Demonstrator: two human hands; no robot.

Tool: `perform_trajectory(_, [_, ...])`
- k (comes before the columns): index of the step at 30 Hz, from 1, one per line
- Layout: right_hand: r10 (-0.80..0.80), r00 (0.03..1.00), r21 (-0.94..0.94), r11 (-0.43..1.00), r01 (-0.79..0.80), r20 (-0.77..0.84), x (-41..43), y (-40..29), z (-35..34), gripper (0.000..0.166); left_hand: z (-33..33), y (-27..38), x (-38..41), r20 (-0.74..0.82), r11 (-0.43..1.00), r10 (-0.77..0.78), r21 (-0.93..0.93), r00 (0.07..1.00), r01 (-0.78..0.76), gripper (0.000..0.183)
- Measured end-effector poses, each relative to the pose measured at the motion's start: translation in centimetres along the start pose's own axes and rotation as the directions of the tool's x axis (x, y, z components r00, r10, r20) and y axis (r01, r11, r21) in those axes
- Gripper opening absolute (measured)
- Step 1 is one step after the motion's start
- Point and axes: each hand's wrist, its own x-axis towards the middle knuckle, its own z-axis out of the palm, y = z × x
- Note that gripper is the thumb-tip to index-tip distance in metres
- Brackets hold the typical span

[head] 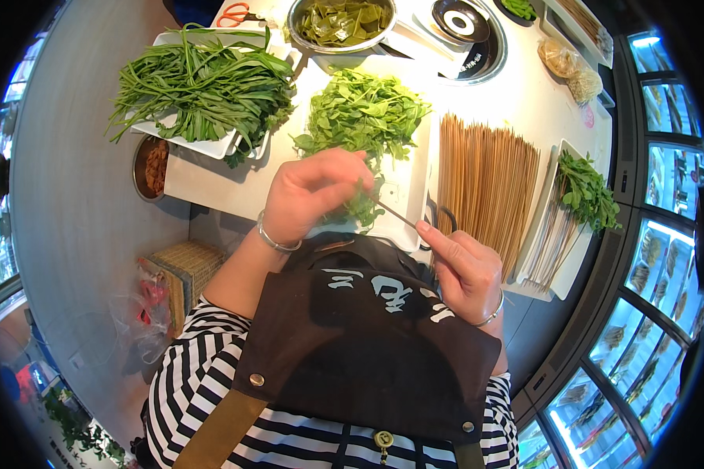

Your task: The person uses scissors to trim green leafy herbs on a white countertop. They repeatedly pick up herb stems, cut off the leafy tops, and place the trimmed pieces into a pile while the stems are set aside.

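My left hand (322, 184) pinches a small bunch of leafy green sprigs (364, 206) above the near end of a white tray (408, 193). A thin wooden skewer (394, 212) runs from those leaves to my right hand (466, 261), which grips its other end between thumb and finger. The skewer's tip is hidden by the leaves and the left fingers. Behind my left hand, a loose pile of the same kind of greens (366, 111) covers the tray's far part. Right of the tray lies a broad row of bare wooden skewers (487, 182).
Long-leaved greens (202, 88) heap over white trays at left. Skewered greens (586, 190) rest on a narrow tray at right. Black-handled scissors (446, 218) lie beside the skewers. A steel bowl (293, 29) of cut green pieces and orange-handled scissors (233, 14) stand at the back.
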Motion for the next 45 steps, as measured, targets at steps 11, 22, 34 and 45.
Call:
perform_trajectory(11, [0.029, 0.998, 0.066, 0.997, -0.033, 0.058, -0.1, 0.1, 1.4, 0.047, -0.9, -1.2, -0.5, 0.118, 0.992, -0.067, 0.116, 0.991, 0.053, 0.01])
perform_trajectory(22, [0.261, 0.963, 0.123, 0.96, -0.251, -0.069, -3.0, 3.3, 2.0, 0.043, -4.7, -10.7, 8.1, -0.449, 0.758, 0.095, 0.611, 0.889, 0.228, 0.021])
perform_trajectory(34, [0.343, 0.935, 0.178, 0.929, -0.325, -0.085, -3.8, 4.1, 2.5, 0.044, -4.1, -11.7, 8.1, -0.264, 0.554, 0.138, 0.819, 0.955, 0.146, 0.009])
perform_trajectory(45, [0.319, 0.948, 0.171, 0.935, -0.311, -0.018, -2.8, 3.2, 3.0, 0.039, -3.1, -14.6, 13.2, -0.242, 0.213, 0.198, 0.956, 0.95, 0.199, 0.023])
